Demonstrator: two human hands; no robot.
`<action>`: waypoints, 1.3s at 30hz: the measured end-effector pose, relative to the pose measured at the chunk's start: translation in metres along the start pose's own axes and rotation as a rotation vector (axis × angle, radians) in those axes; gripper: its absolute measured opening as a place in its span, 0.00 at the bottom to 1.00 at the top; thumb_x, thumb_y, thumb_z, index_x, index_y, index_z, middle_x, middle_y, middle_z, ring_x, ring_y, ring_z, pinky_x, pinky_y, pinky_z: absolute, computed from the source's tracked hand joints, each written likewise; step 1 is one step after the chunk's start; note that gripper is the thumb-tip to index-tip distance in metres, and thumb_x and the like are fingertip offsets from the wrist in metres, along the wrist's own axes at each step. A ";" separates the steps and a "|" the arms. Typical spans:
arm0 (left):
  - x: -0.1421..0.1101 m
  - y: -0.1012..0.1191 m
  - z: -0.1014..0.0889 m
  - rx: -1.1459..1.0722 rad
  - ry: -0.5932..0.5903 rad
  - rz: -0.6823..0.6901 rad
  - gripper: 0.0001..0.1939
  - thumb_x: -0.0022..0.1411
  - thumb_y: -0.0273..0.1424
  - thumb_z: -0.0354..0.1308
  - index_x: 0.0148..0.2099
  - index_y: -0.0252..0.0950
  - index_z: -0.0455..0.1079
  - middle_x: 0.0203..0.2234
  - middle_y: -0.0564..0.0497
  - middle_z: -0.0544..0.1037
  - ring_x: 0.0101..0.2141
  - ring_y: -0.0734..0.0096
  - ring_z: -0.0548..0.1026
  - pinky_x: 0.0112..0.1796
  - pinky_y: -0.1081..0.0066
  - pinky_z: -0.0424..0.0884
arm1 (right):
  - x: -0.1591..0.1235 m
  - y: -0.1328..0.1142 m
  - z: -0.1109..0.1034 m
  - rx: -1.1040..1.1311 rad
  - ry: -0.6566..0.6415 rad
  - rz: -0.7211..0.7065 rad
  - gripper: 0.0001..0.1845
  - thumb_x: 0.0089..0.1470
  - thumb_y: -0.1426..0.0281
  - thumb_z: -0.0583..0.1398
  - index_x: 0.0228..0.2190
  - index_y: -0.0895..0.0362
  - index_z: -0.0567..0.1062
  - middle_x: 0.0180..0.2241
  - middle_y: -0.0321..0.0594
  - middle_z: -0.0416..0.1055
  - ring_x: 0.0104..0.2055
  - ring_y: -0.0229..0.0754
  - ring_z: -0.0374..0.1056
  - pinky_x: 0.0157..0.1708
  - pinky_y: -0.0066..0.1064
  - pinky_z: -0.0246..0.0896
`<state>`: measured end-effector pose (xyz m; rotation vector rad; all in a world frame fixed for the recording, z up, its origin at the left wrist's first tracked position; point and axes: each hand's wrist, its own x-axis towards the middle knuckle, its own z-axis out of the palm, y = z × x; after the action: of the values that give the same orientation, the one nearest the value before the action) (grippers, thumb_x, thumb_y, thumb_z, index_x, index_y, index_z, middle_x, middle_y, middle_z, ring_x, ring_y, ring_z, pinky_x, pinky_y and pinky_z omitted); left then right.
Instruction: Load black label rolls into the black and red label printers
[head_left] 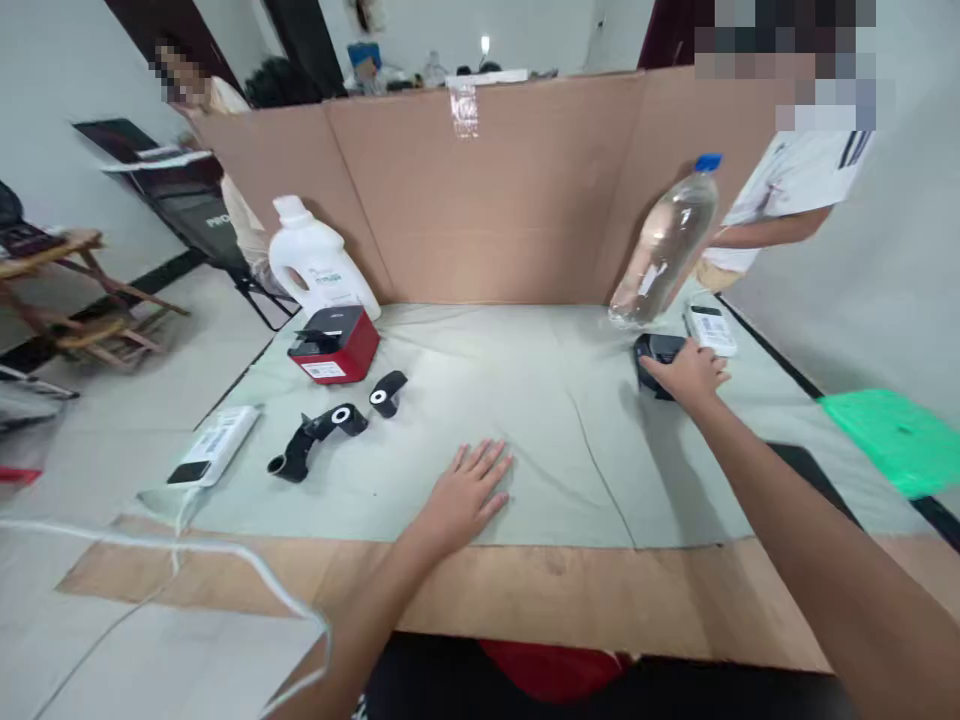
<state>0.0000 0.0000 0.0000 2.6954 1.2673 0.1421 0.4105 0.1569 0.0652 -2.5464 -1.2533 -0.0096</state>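
Right fingers (658, 371) half-curled on black object (663, 347), mid-right, hold unclear | left fingers (489, 458) splayed, empty | likely grasping; lifting would need firm closure

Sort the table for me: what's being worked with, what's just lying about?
At the hands: right hand on black object; left hand open on the cloth.
Lying about: white jug, red box, longer black curved piece, shorter black curved piece, clear bottle, left white device, right white device.

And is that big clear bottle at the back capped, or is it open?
It's capped: a blue cap sits on the neck of the clear bottle.
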 end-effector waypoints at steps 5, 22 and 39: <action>-0.005 0.010 -0.005 0.011 0.005 0.028 0.31 0.78 0.46 0.37 0.77 0.45 0.48 0.75 0.51 0.49 0.73 0.56 0.48 0.70 0.48 0.48 | 0.010 -0.014 -0.011 0.087 -0.166 0.094 0.52 0.48 0.54 0.71 0.65 0.65 0.58 0.60 0.72 0.60 0.61 0.70 0.63 0.54 0.52 0.60; -0.012 0.018 -0.009 -0.094 0.055 0.005 0.30 0.76 0.45 0.43 0.75 0.42 0.54 0.73 0.48 0.56 0.72 0.54 0.52 0.69 0.46 0.50 | -0.188 -0.202 0.018 0.138 -0.193 -0.393 0.55 0.48 0.53 0.69 0.69 0.61 0.56 0.56 0.66 0.62 0.53 0.66 0.68 0.47 0.46 0.65; 0.128 -0.091 -0.020 -0.603 0.575 -0.462 0.20 0.67 0.24 0.51 0.54 0.38 0.80 0.44 0.46 0.83 0.45 0.64 0.79 0.50 0.67 0.72 | -0.145 -0.144 0.068 0.794 -0.232 -0.361 0.38 0.66 0.53 0.39 0.54 0.61 0.77 0.49 0.55 0.79 0.53 0.54 0.72 0.56 0.42 0.62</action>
<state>0.0093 0.1579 0.0047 1.8474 1.6134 1.0946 0.2004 0.1452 0.0187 -1.6601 -1.4135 0.5939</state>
